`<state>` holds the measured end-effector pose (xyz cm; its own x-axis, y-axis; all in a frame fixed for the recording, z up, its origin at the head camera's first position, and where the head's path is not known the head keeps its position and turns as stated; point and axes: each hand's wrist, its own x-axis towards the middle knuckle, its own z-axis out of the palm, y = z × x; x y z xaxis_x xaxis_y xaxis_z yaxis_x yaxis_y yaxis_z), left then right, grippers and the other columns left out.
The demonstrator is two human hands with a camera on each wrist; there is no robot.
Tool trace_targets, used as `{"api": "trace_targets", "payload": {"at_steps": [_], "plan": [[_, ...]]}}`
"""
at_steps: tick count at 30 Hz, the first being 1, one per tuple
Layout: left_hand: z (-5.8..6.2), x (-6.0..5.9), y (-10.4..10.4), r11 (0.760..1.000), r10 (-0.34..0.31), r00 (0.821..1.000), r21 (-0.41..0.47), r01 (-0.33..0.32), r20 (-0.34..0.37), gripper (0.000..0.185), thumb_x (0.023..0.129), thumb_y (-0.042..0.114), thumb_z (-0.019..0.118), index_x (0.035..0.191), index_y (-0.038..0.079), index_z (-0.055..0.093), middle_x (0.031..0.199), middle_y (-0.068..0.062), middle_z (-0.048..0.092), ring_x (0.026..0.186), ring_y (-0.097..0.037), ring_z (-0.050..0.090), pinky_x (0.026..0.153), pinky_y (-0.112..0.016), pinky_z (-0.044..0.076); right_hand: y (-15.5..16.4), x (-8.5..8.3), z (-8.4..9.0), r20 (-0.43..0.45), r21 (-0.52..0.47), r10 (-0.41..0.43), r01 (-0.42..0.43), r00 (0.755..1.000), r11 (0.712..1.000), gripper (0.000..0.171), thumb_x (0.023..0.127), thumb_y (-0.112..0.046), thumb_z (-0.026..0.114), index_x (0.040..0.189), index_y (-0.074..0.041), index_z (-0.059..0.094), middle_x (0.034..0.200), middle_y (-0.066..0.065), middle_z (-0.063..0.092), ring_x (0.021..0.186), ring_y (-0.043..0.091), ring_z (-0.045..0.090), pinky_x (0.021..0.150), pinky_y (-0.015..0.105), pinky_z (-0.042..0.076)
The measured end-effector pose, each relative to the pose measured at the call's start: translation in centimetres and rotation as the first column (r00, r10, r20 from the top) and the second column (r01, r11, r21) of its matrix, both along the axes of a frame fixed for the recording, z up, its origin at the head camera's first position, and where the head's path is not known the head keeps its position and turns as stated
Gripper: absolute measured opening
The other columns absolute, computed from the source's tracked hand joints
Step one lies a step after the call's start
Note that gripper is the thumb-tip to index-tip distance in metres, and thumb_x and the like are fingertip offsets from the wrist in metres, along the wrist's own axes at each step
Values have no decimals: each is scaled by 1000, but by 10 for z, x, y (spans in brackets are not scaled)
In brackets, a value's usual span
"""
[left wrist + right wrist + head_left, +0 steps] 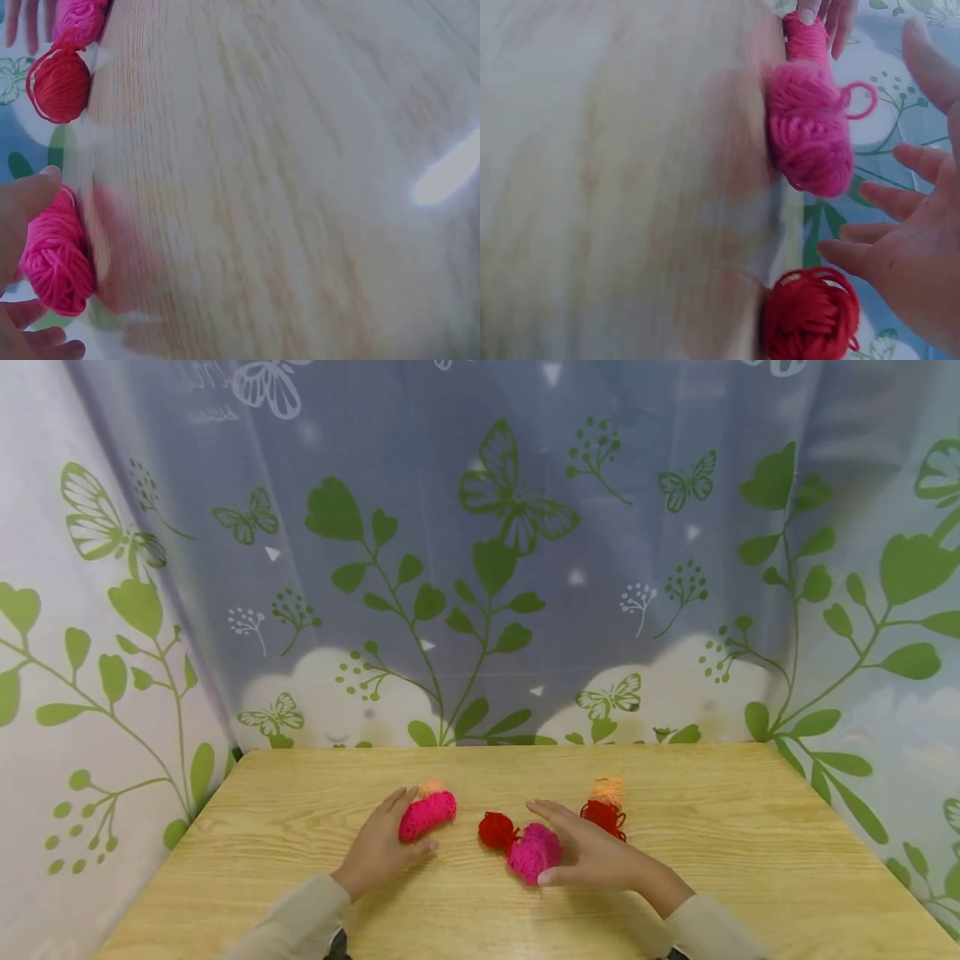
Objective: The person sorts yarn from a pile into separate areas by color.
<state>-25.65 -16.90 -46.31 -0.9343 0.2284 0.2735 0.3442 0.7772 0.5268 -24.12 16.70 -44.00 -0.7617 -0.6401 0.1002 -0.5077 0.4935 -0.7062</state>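
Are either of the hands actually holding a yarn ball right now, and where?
Nothing is gripped. The left hand rests open against the side of a pink yarn ball; the right hand is open beside another pink yarn ball.

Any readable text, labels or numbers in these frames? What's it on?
No text can be read.
Curtain: faint white lettering at the top left, beside a white butterfly, too blurred to read.
Yarn balls, pink, pink and red: no labels visible.
Wooden table: no markings.
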Motion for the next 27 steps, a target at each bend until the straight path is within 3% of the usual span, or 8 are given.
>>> {"api": "trace_targets", "payload": {"at_steps": [12,20,27], "plan": [[-9,-5,5,996,15,1000,85,-13,-21,68,76,16,82,131,-10,51,129,-24,56,119,-41,53,99,-53,43,-8,0,-13,104,1,-52,52,993,999,88,80,-33,78,149,-6,32,146,19,39,135,41,35,106,59,33],[-10,-6,6,994,42,998,101,-37,-40,61,75,11,82,126,-9,55,121,-23,60,113,-39,57,95,-51,46,-14,-4,-13,72,2,-101,101,992,995,69,81,-20,78,139,-2,47,135,17,52,124,37,48,100,53,42],[-10,-6,6,989,85,996,121,-86,14,58,77,11,81,126,-7,57,121,-23,61,112,-37,59,93,-49,48,-16,-7,-16,45,28,-116,115,992,993,57,80,-16,78,131,-4,56,130,13,57,118,31,54,96,47,47]]}}
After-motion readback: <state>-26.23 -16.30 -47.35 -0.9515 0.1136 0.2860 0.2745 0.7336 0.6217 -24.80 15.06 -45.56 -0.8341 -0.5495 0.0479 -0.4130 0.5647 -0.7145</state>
